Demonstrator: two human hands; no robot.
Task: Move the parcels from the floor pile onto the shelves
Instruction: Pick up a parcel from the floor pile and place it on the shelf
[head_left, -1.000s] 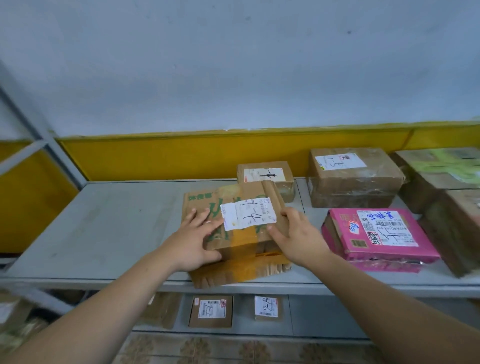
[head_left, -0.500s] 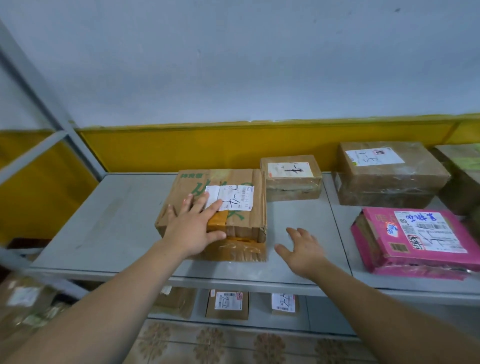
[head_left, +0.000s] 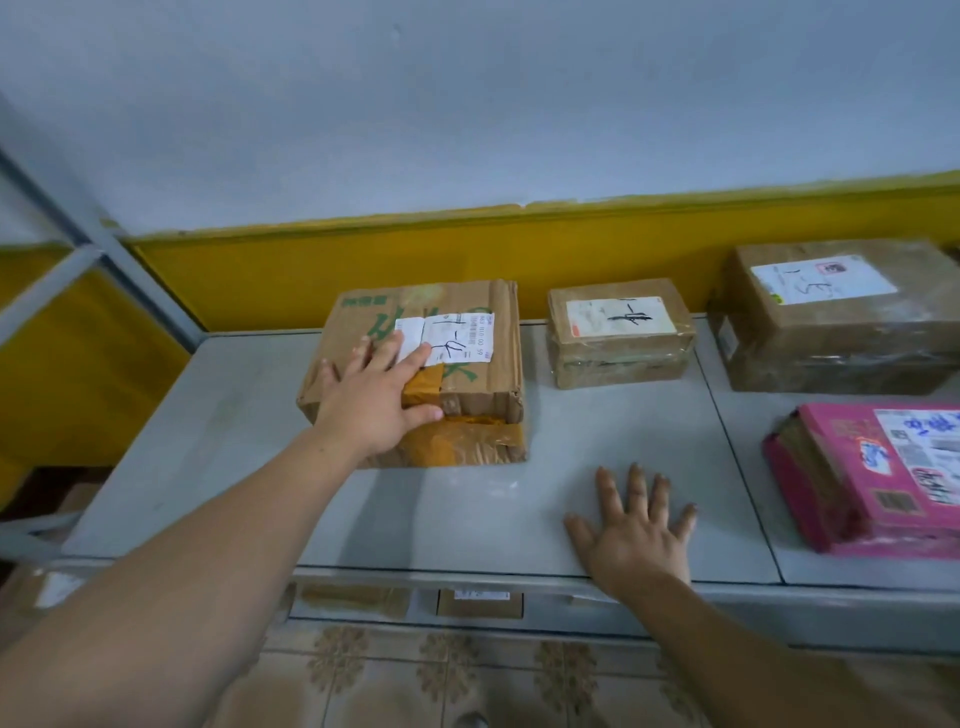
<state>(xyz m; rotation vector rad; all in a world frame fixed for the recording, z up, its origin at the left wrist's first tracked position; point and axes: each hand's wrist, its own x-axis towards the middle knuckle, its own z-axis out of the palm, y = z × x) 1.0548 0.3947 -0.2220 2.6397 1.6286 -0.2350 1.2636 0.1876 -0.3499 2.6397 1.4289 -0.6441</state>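
A brown cardboard parcel with green print, orange tape and a white label lies flat on the grey shelf, near the back wall. My left hand rests flat on its top, fingers spread, not gripping it. My right hand lies open on the bare shelf surface near the front edge, apart from every parcel.
A small taped box sits to the right of the parcel, a larger brown box beyond it, and a pink parcel at the right front. More parcels lie on the lower shelf. A grey shelf post stands at the left.
The parcel has slid back toward the wall under my left hand. My right hand let go of it and came down flat on the shelf front.
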